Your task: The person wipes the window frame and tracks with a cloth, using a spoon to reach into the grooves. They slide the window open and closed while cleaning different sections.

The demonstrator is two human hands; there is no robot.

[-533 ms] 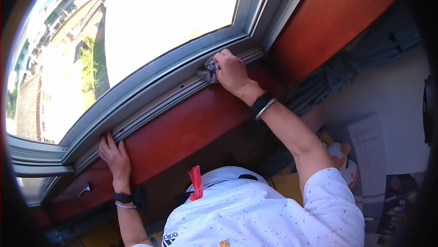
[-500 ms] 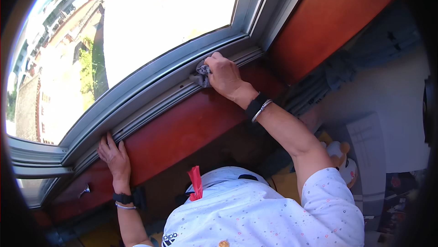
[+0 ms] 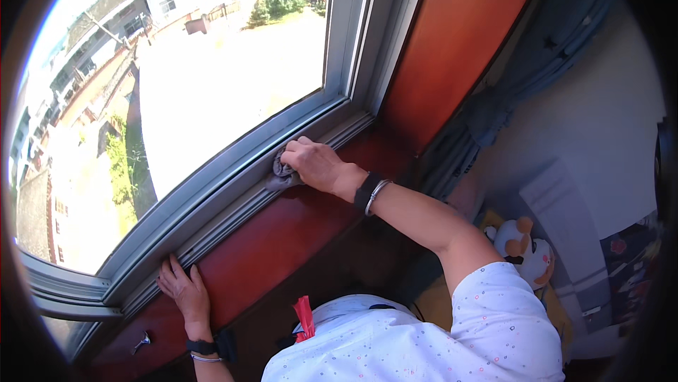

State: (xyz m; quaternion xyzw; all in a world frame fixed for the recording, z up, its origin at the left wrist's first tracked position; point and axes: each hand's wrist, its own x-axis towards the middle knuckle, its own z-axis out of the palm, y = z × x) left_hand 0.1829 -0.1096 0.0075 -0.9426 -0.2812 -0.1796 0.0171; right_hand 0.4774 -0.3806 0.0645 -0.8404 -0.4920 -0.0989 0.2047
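Note:
My right hand [image 3: 318, 164] is closed round a crumpled grey cloth [image 3: 282, 176], pressing it against the lower rail and track of a sliding window. The metal window track [image 3: 224, 228] runs along the sill on both sides of the cloth. Farther left, my left hand [image 3: 185, 294] rests with its fingers stretched out over the inner edge of the track and the reddish-brown sill [image 3: 272, 237]. Nothing shows in that hand. Part of the cloth is hidden under my right fingers.
The window's glass pane [image 3: 212, 121] stands beyond the track, with bright ground and buildings outside. A small metal piece [image 3: 143, 340] lies on the sill near my left wrist. To the right are a reddish wood panel [image 3: 470, 36], a blue curtain [image 3: 522, 89] and a plush toy [image 3: 519, 244].
The view has tilted, so window and hands appear lower in the picture. My right hand keeps the cloth at about the same part of the track; the left stays on the sill edge.

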